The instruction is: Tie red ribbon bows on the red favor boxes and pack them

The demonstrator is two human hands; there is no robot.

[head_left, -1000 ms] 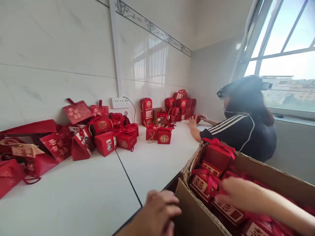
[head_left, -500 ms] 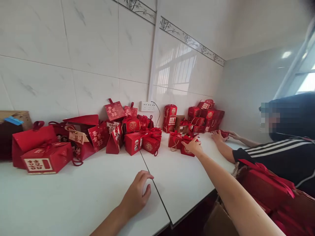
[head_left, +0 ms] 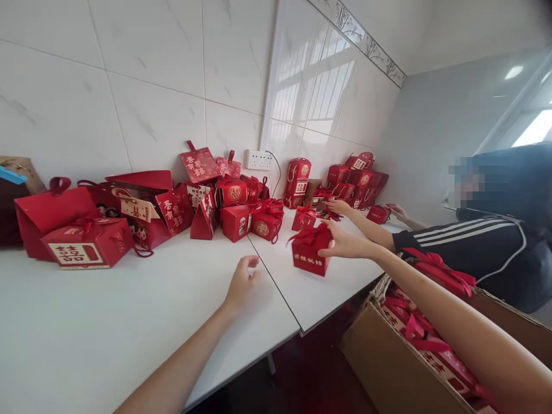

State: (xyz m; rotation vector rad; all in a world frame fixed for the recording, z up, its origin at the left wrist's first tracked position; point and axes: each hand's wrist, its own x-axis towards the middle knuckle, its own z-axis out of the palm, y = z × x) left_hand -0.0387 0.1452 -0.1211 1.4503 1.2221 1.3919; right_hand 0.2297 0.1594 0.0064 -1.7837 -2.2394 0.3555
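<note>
My right hand [head_left: 345,240] grips a small red gift box [head_left: 310,260] at its ribbon-topped upper edge, thumb toward me and the other fingers partly hidden behind it. The box appears slightly tilted, near the table seam, with gold characters on the side facing me; I cannot tell whether its base touches the tabletop. My left hand [head_left: 242,284] hovers above the white table [head_left: 142,333], its fingers loosely curled and a little blurred, holding nothing. Another red box with a bow [head_left: 304,218] stands just behind the held one.
Red gift bags and boxes [head_left: 88,244] line the tiled wall, with stacked boxes [head_left: 357,178] at the far right. A co-worker's hand [head_left: 338,207] reaches among boxes; the other is by a red box [head_left: 378,214]. A cardboard carton [head_left: 366,345] of red boxes stands at right.
My right hand has drawn the gift box toward me, away from its neighbour, and the box has turned. My left hand has shifted slightly. The co-worker's hand has reached left toward the boxes.
</note>
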